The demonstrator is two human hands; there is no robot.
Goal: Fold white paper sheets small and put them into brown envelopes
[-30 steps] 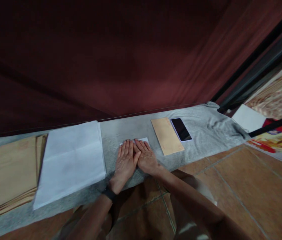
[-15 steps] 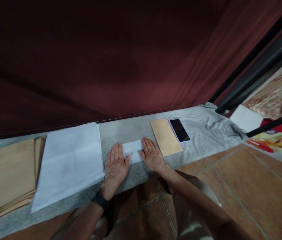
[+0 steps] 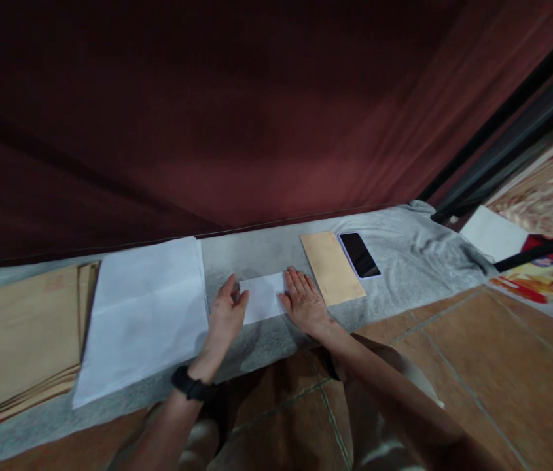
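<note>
A small folded white paper lies on the grey cloth between my hands. My left hand is tipped onto its side at the paper's left edge, with the thumb on the paper and the fingers close together beside it, pinching that edge. It has a black band on its wrist. My right hand lies flat with its fingers stretched out, pressing on the paper's right edge. A tan envelope sits just right of that hand.
A dark phone lies beside the envelope. Left of my hands lie a large unfolded white sheet and a stack of tan envelopes. A dark red curtain hangs behind. Tiled floor lies below, and a colourful mat is at the right.
My hands slid apart from the middle of the folded paper to its two ends. Then my left hand tipped up onto its side at the left edge.
</note>
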